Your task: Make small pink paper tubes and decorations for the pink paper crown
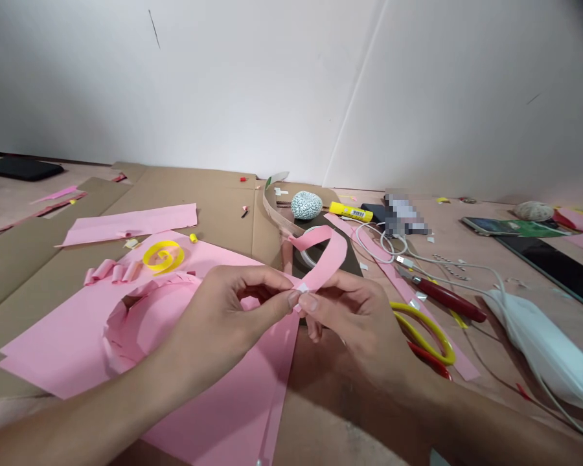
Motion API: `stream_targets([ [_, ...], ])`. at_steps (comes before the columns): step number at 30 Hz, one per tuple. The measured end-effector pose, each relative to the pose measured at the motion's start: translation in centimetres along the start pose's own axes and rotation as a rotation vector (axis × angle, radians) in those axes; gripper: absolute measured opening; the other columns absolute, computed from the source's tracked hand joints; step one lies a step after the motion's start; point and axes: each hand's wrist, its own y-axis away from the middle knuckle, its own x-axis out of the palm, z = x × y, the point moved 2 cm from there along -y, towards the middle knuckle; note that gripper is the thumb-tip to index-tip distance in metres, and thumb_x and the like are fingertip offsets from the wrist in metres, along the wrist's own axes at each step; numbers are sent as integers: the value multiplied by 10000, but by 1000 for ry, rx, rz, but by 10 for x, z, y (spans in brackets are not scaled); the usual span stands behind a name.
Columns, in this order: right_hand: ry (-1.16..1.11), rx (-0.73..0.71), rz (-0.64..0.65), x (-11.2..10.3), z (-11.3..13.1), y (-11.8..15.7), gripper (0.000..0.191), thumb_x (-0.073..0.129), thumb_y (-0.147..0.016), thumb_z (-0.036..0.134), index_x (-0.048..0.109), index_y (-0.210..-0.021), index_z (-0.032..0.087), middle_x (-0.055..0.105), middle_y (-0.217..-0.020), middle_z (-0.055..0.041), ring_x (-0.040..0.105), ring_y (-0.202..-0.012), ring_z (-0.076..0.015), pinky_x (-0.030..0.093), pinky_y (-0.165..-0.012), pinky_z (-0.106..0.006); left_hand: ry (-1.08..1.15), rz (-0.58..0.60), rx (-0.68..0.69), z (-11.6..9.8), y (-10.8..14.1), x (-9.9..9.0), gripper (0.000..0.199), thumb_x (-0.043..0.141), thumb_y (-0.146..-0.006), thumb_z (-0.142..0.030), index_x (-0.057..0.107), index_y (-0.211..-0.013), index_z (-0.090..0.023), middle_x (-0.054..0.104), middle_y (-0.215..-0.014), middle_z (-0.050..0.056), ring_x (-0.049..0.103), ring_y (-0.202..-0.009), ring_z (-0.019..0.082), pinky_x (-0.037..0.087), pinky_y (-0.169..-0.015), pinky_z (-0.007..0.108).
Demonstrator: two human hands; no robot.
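Note:
A pink paper strip [331,259] curves up in a loop between my hands, with a small white piece at its near end. My left hand [238,310] pinches that end between thumb and fingertips. My right hand [352,317] pinches the same end from the other side, its thumb beside my left thumb. Under and left of my left hand, pink sheets [223,401] lie on cardboard, bearing a pink paper ring [121,323]. Small pink rolls [114,270] and a yellow paper coil [162,257] are behind the ring.
Yellow-handled scissors [430,333], a red-handled knife [449,299], a white power strip [547,349] and cables are on the right. A yellow glue stick [350,211] and a speckled ball [306,205] lie ahead. Phones rest at both sides; a white wall [223,84] stands behind.

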Motion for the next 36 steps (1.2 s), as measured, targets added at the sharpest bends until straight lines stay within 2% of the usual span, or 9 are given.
stream_targets([
  [5,68,-20,-8,-2,5,-6,183,670,-904,296,719,-789,161,665,-685,-7,554,-524,-87,472,-513,-216,103,-1,-77,2,-2,-1,187,666,-884,-277,765,-746,-200,757,-761,-16,656,-734,132,476,-661,196],
  [9,61,-9,-19,0,2,-28,199,666,-890,304,683,-751,162,631,-640,5,541,-507,-99,456,-499,-232,51,-44,-122,8,-17,-8,255,650,-885,-341,742,-707,-182,709,-685,-5,596,-669,123,428,-613,210],
  [15,-33,-2,-234,22,-21,-62,245,654,-882,368,624,-739,170,564,-590,34,483,-473,-86,376,-457,-212,38,-197,-75,18,-42,-21,246,629,-887,-339,718,-736,-166,708,-695,14,600,-665,131,453,-629,219],
  [18,-62,-46,-270,25,-27,-66,268,654,-889,406,622,-757,175,568,-615,33,466,-469,-81,376,-461,-217,23,-269,-77,18,-44,-20,253,621,-886,-319,704,-704,-164,679,-651,11,586,-617,125,436,-567,210],
  [22,-80,-90,-237,19,-23,-64,299,647,-898,445,613,-765,179,568,-621,31,445,-457,-83,372,-452,-226,198,-356,-91,18,-40,-8,278,661,-863,-384,689,-708,-156,649,-636,8,570,-553,120,420,-495,206],
  [26,-120,-54,-131,18,-22,-66,305,673,-865,450,595,-750,179,545,-564,40,475,-463,-100,376,-443,-219,393,-265,-90,27,-39,5,286,690,-845,-425,706,-786,-146,660,-653,22,604,-607,140,504,-606,239],
  [31,-38,-38,-99,10,-22,-71,280,708,-827,425,623,-758,167,546,-567,46,445,-452,-85,368,-446,-210,322,-264,-171,41,-38,-3,311,712,-818,-442,702,-744,-140,649,-666,30,548,-571,120,382,-481,190],
  [36,-22,31,-11,5,-21,-70,253,690,-859,370,633,-732,158,553,-560,40,456,-465,-87,385,-473,-214,259,-207,-163,40,-36,-9,317,671,-868,-426,689,-714,-148,603,-652,8,503,-583,117,383,-513,204],
])
